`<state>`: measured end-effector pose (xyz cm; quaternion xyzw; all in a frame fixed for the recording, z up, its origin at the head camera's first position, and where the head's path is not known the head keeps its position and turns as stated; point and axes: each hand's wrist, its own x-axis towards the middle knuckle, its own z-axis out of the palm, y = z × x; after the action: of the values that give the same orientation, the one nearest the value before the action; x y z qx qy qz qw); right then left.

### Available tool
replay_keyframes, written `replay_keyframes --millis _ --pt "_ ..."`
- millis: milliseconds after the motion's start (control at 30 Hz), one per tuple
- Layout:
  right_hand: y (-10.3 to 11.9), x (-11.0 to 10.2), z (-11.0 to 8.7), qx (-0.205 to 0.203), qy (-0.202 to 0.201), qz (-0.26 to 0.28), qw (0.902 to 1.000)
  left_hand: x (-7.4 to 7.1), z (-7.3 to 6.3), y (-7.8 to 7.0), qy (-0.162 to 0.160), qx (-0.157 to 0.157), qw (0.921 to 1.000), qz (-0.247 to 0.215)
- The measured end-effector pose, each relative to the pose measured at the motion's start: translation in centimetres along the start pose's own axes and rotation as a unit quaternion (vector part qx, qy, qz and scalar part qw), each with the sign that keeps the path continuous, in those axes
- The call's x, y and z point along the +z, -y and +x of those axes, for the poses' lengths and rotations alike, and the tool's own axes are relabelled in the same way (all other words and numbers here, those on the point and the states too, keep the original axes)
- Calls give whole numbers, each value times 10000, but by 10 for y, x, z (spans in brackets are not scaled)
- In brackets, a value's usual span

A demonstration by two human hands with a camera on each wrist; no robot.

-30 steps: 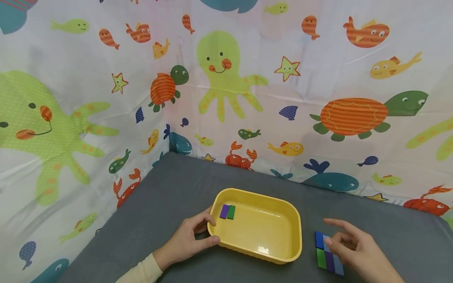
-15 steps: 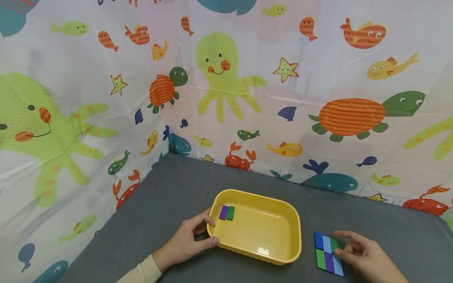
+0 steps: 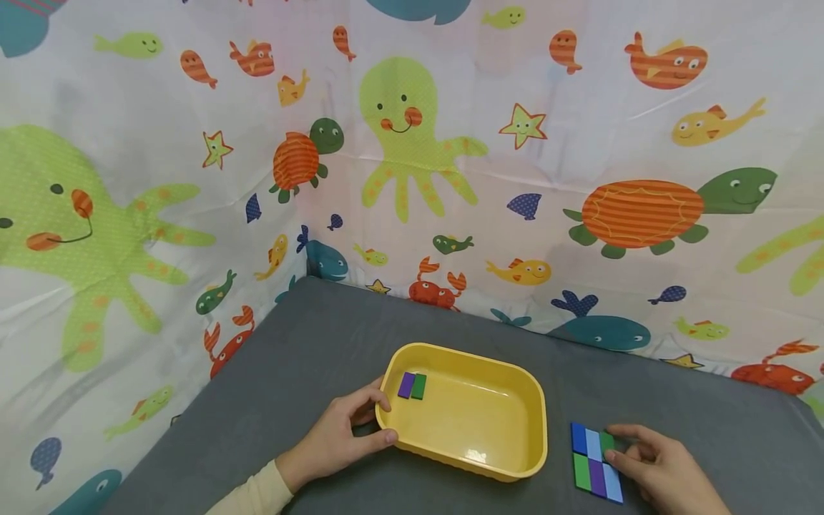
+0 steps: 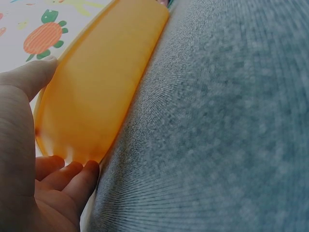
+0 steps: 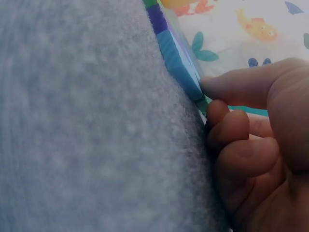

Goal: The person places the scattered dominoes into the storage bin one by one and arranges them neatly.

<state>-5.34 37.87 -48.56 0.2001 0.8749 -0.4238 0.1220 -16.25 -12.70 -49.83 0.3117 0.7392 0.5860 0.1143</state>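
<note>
My left hand (image 3: 337, 433) grips the left end of a yellow plastic tub (image 3: 476, 422), thumb at the near rim. In the left wrist view its fingers (image 4: 79, 181) press the tub's end wall. Inside the tub, a purple tile (image 3: 406, 385) and a dark green tile (image 3: 418, 386) lie side by side. At the right, my right hand (image 3: 666, 465) pinches a green tile (image 3: 606, 440) between thumb and index finger. That tile sits at the corner of a flat block of tiles: blue (image 3: 579, 437), light blue (image 3: 593, 445), bright green (image 3: 581, 472), purple (image 3: 597, 478) and light blue (image 3: 613, 484).
Everything lies on a dark grey cloth surface (image 3: 347, 322). A white curtain (image 3: 450, 164) printed with sea animals rises behind and along the left side. A strip of grey cloth separates the tub from the tile block.
My right hand has moved down and right from above the tile block, uncovering the light blue and green tiles, and its fingers have closed around the green one. The left hand and tub have stayed put.
</note>
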Motion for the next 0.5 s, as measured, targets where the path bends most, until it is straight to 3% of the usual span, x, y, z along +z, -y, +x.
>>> replay_keyframes --millis 233,500 --pt "-4 -1 0 55 -171 243 9995 1 0 -1 33 -60 9999 -115" --pt "-7 -4 -2 -5 92 469 9989 0 -1 1 61 -59 10000 10"
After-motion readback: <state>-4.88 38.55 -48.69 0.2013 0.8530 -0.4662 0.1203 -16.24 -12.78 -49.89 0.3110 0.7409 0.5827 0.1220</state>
